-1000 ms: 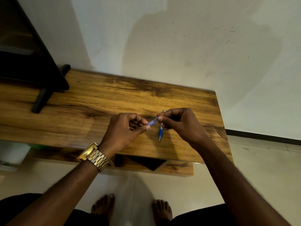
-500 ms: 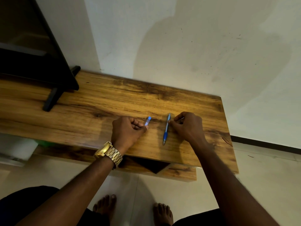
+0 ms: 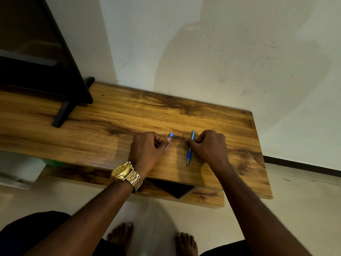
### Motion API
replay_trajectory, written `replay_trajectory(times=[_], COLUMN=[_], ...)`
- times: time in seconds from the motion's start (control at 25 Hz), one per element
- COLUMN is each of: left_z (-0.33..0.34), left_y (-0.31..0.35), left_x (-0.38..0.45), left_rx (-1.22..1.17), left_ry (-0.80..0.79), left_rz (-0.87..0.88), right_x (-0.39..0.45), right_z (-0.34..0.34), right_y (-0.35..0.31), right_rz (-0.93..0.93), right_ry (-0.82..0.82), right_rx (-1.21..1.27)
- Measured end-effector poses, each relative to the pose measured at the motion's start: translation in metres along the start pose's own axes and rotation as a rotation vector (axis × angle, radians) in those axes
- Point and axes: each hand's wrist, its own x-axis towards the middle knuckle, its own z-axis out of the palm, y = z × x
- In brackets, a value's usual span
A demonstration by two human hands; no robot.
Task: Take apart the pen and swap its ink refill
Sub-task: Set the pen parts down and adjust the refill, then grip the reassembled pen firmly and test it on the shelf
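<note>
A long wooden table (image 3: pixel 129 115), its top streaked with dark grain and knots, stood against a pale wall (image 3: pixel 221 43) marked with small specks and a large soft shadow. At the far left a black screen (image 3: pixel 36 58) rested on a black foot (image 3: pixel 62 111) planted on the wood. Below the tabletop a lower shelf showed a dark opening, and the floor (image 3: pixel 295 209) was light tile with a dark skirting strip along the wall on the right. Both hands lay on the table near its front edge. The left hand (image 3: pixel 147 150), with a gold watch (image 3: pixel 125 172) on its wrist, was curled and pinched a small pale-blue pen piece (image 3: pixel 169 139) between thumb and forefinger. The right hand (image 3: pixel 210 146) was curled too, its fingertips pressed on the blue pen (image 3: pixel 190 148), which lay flat on the wood just beside it, tip toward the person. The two pen parts lay apart. Bare feet showed on the tile beneath.
</note>
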Motion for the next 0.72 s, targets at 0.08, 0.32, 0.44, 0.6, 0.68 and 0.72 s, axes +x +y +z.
replay_trajectory(times=[0.08, 0.32, 0.44, 0.6, 0.68, 0.72], left_z=[-0.01, -0.036, -0.029, -0.017, -0.012, -0.01], left_y=[0.006, -0.015, -0.046, -0.062, -0.059, -0.057], left_x=[0.003, 0.016, 0.013, 0.008, 0.006, 0.005], left_rx=[0.044, 0.533, 0.589, 0.6, 0.597, 0.598], left_ry=[0.042, 0.045, -0.131, -0.193, -0.157, -0.142], left_rz=[0.178, 0.359, 0.269, 0.241, 0.227, 0.224], right_x=[0.002, 0.005, 0.01, 0.006, -0.002, -0.006], right_z=[0.002, 0.004, -0.004, -0.031, -0.045, -0.05], right_y=[0.001, -0.004, -0.011, -0.039, -0.053, -0.057], right_rz=[-0.004, 0.013, 0.058, 0.115, 0.06, 0.047], right_ry=[-0.004, -0.04, -0.122, -0.125, -0.138, -0.154], right_rx=[-0.016, -0.035, 0.119, 0.96, 1.327, 1.504])
